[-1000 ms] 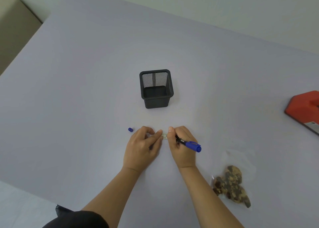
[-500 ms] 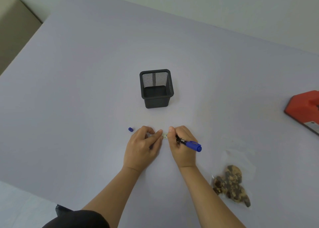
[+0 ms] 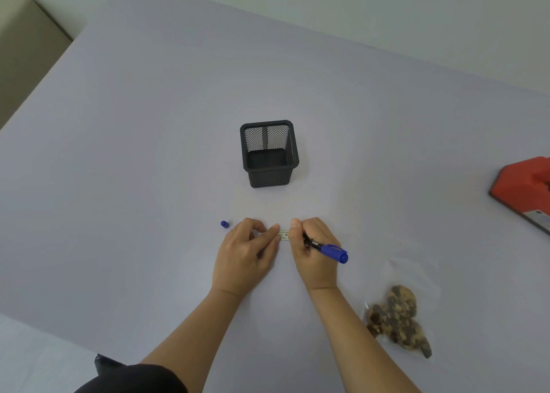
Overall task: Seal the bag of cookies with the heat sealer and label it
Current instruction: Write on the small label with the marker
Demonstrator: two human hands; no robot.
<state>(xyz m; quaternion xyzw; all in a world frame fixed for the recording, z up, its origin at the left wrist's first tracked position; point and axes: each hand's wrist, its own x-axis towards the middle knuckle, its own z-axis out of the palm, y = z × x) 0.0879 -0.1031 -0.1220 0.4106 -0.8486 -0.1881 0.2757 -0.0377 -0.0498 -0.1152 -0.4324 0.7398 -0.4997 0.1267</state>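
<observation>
A small pale label (image 3: 284, 234) lies flat on the lilac table (image 3: 148, 154), mostly hidden between my hands. My left hand (image 3: 244, 256) presses its left end down with the fingertips. My right hand (image 3: 312, 253) grips a black-and-blue marker (image 3: 326, 249), its tip down on the label and its blue end pointing right. The marker's blue cap (image 3: 224, 224) lies just left of my left hand. A clear bag of cookies (image 3: 398, 318) rests on the table to the lower right. The red heat sealer (image 3: 523, 193) sits at the right edge, cut off by the frame.
A black mesh pen holder (image 3: 269, 153) stands upright just beyond my hands. A beige seat (image 3: 23, 44) shows past the table's far left corner. The table's near edge runs along the lower left.
My hands and the marker stay in nearly the same spot over the label; only very slight shifts show.
</observation>
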